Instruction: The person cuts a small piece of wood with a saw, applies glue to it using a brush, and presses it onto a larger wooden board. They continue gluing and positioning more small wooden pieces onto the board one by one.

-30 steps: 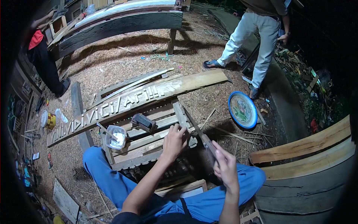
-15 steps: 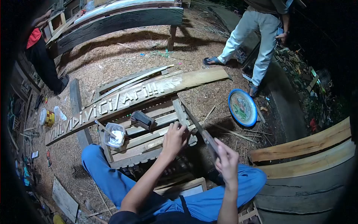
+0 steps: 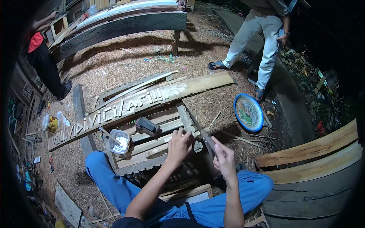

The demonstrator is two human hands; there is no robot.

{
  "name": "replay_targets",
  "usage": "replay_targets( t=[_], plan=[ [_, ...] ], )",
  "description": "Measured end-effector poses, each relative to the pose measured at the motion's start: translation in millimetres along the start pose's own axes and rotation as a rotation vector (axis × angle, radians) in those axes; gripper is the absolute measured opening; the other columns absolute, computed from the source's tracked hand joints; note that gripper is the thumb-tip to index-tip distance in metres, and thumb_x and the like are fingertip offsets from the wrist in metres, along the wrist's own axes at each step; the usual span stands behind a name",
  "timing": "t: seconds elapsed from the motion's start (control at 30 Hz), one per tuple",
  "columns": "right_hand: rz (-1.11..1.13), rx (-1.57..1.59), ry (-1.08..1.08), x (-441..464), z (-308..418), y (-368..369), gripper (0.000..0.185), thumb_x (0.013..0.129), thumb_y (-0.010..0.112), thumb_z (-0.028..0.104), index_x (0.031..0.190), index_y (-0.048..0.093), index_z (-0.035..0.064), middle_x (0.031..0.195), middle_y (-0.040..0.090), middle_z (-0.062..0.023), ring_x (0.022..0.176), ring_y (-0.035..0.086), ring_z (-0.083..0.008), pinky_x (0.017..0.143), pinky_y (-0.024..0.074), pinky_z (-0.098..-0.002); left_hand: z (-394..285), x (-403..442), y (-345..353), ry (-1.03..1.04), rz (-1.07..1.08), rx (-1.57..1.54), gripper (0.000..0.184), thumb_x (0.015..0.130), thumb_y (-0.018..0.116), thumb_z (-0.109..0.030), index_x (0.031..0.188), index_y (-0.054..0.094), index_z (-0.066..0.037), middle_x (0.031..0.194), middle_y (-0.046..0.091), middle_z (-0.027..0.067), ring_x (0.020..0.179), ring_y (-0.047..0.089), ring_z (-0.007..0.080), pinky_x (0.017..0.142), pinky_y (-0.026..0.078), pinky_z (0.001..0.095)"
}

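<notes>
My left hand (image 3: 180,146) is closed over the right part of a low slatted wooden crate (image 3: 142,166); whatever is between its fingers is too small to make out. My right hand (image 3: 224,157) grips a long dark tool (image 3: 207,140), perhaps a saw or large blade, which slants up and left past the crate's right edge. On the slats rest a dark block (image 3: 148,126) and a clear plastic tub (image 3: 119,141) with white stuff and a stick in it. Behind the crate lies a long board (image 3: 140,102) with raised wooden letters.
A blue-rimmed round tray (image 3: 248,112) lies on the ground at right. Pale planks (image 3: 308,154) are at lower right. One person stands beyond the tray, another at the far left by a long bench (image 3: 125,30). A yellow can (image 3: 49,122) stands at left.
My right hand and the tool have shifted slightly up and to the left. My left hand stays almost in place. The standing person's hand at upper right has moved a little left.
</notes>
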State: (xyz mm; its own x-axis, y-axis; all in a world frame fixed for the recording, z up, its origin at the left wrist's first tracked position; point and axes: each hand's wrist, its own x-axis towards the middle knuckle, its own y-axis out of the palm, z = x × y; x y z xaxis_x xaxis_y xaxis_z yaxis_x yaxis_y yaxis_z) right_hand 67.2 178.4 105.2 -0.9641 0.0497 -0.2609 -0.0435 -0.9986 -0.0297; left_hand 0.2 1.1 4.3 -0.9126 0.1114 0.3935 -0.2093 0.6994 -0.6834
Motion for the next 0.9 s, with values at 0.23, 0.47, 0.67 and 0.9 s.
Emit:
replay_targets(
  t=[0.23, 0.47, 0.67, 0.9],
  plan=[
    [-0.050, -0.059, -0.065, 0.2, -12.9, 10.8, 0.041, 0.106, 0.057, 0.027, 0.140, 0.063, 0.0049, 0.068, 0.054, 0.0063, 0.050, 0.039, -0.0003, 0.045, 0.0302, -0.0219, 0.7, -3.1, -0.7, 0.012, 0.017, 0.004, 0.021, 0.089, 0.073, -0.024, 0.099, 0.063, -0.009, 0.100, 0.057, 0.0131, 0.095, 0.058, 0.0347, 0.067, 0.053, 0.0499],
    [-0.068, -0.011, -0.035, -20.4, -13.0, -0.4, 0.042, 0.107, 0.056, 0.030, 0.141, 0.062, 0.0059, 0.066, 0.051, 0.0071, 0.048, 0.038, -0.0001, 0.043, 0.0279, -0.0213, -0.4, -1.2, -1.9, 0.021, 0.007, 0.002, 0.021, 0.089, 0.074, -0.025, 0.097, 0.064, -0.009, 0.098, 0.056, 0.0112, 0.093, 0.058, 0.0321, 0.067, 0.051, 0.0480],
    [-0.086, -0.026, -0.009, -20.1, 3.6, 7.9, 0.042, 0.107, 0.057, 0.031, 0.141, 0.062, 0.0062, 0.062, 0.047, 0.0086, 0.048, 0.038, -0.0002, 0.043, 0.0276, -0.0215, -1.3, 1.6, 1.7, -0.067, -0.023, -0.073, 0.018, 0.084, 0.077, -0.017, 0.091, 0.064, -0.006, 0.092, 0.059, 0.0136, 0.087, 0.060, 0.0352, 0.073, 0.051, 0.0469],
    [-0.085, -0.067, -0.005, -43.9, -3.6, -2.2, 0.041, 0.107, 0.057, 0.029, 0.141, 0.063, 0.0070, 0.067, 0.049, 0.0073, 0.052, 0.039, -0.0005, 0.047, 0.0300, -0.0224, -5.0, -0.7, -2.1, -0.010, -0.037, -0.057, 0.023, 0.087, 0.078, -0.024, 0.088, 0.064, -0.005, 0.091, 0.060, 0.0148, 0.083, 0.062, 0.0365, 0.072, 0.050, 0.0472]
  ],
)
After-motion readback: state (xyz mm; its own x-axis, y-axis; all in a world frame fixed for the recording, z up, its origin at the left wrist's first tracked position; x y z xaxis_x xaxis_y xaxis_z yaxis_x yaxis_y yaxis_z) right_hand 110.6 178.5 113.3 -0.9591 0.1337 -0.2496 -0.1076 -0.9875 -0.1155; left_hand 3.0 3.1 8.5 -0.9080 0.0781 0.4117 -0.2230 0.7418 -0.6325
